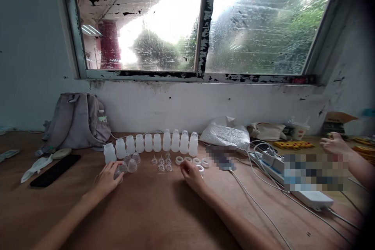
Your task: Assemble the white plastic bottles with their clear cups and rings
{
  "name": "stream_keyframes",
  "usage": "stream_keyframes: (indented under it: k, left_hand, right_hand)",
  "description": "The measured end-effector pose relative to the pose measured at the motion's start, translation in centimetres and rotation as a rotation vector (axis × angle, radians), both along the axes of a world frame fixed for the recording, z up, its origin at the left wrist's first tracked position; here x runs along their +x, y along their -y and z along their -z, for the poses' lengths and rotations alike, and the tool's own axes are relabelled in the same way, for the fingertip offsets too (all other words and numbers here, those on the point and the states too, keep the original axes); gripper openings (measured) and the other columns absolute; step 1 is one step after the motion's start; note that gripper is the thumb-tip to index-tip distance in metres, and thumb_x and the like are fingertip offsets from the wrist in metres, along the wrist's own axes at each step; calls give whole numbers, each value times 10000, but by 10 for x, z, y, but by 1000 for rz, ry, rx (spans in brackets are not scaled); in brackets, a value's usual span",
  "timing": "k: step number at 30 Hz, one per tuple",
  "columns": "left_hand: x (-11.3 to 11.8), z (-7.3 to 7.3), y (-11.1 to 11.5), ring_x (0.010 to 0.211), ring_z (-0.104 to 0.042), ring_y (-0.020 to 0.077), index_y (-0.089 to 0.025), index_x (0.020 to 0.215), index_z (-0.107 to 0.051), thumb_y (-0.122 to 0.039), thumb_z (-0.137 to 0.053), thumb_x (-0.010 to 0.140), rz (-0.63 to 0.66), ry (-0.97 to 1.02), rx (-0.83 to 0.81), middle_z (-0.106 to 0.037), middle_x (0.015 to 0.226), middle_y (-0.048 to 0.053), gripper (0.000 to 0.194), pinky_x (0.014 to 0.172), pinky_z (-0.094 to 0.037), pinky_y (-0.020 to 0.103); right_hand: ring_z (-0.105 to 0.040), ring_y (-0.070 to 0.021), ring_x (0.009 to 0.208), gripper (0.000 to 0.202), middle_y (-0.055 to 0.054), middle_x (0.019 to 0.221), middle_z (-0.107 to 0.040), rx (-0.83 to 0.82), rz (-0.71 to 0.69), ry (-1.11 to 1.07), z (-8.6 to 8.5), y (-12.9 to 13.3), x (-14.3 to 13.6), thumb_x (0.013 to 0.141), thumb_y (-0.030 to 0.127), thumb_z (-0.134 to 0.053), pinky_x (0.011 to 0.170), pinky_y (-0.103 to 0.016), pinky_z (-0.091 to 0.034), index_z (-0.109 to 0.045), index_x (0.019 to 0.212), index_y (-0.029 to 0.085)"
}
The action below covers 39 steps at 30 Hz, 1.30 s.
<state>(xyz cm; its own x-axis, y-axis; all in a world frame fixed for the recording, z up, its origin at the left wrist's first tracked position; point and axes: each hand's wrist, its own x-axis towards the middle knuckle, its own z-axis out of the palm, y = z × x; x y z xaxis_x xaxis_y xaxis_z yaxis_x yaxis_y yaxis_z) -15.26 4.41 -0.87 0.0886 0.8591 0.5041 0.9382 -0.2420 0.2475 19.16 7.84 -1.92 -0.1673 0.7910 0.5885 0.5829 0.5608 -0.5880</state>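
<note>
A wooden counter (164, 211) runs under a rain-streaked window (193, 19). I see my left hand (107, 179) closed around a clear cap (120, 170), my right hand (191, 174) loosely curled, fingertips touching a white ring (200, 168). Bottles (152, 143) stand lined up unassembled; nipples (164, 163) and rings wait, so most remains

free: near table (152, 211) | blocked: bottle row (152, 142), cables (263, 203)
</note>
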Motion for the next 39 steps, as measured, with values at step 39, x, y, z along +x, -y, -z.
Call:
stream_keyframes:
  k: [39]
  left_hand:
    - [159, 6, -27, 843, -482, 189, -192, 835, -528, -220, -394, 804, 250, 104, 84, -546, 882, 41, 140, 743, -349, 326]
  right_hand:
    - [-524, -178, 804, 205, -70, 911, -543, 81, 15, 24, 10, 11, 0, 773, 224, -453, 719, -317, -440, -443, 975, 187]
